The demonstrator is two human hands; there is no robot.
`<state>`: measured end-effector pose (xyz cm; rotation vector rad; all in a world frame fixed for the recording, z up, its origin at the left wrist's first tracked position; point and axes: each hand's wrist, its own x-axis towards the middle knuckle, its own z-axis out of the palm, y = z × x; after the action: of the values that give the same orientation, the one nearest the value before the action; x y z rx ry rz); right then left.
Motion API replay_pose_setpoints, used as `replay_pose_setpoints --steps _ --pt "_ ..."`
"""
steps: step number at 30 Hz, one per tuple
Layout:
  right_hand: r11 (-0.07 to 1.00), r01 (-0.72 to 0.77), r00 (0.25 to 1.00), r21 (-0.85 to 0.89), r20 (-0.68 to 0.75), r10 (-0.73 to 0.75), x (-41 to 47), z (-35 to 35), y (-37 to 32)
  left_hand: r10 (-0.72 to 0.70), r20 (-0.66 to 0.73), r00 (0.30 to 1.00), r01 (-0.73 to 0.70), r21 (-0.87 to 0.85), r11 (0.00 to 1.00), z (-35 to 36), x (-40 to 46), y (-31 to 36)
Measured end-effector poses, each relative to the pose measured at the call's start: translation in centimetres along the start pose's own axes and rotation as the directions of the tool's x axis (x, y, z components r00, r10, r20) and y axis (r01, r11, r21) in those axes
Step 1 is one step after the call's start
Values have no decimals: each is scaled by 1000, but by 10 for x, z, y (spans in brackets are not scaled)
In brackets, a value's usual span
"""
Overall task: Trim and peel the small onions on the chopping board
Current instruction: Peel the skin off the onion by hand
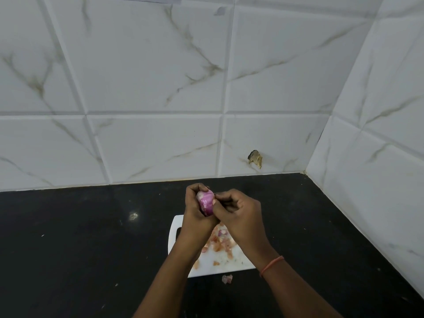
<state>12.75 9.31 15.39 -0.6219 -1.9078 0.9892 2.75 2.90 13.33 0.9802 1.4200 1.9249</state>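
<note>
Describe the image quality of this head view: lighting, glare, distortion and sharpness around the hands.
Head view: even, dim lighting; one small glare spot on the black countertop; wide-angle lens bends the wall tile lines; left hand, right hand and onion slightly soft; peel scraps on the chopping board lack fine detail.

A glossy, smooth purple onion [205, 201] with moist-looking skin. A smooth white plastic chopping board [220, 263] strewn with dry, papery peelings [220, 241]. A polished black stone countertop [80, 237], lightly speckled. Glossy white marble-veined wall tiles [160, 76], one chipped.
</note>
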Motion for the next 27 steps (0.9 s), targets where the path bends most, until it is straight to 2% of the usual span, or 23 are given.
replay_pose_setpoints --steps 7,11,17,22,27 --pt "999 14 1000 -30 -5 -14 1 -2 0 -17 14 1000 17 -24 1000 -3 1 -4" --pt "999 -28 999 18 -19 28 0 -1 -2 -12 0 1000 12 -4 1000 -4 2 -4" --pt "995 -72 996 63 50 69 -1 2 -5 26 -12 1000 -26 -14 1000 -2 0 1" --pt "998 -50 998 34 45 49 0 2 -5 32 -50 998 -28 92 995 -5 2 -7" --pt "1000 -20 997 -10 70 21 3 -1 -4 69 8 998 -69 268 961 -9 3 -12"
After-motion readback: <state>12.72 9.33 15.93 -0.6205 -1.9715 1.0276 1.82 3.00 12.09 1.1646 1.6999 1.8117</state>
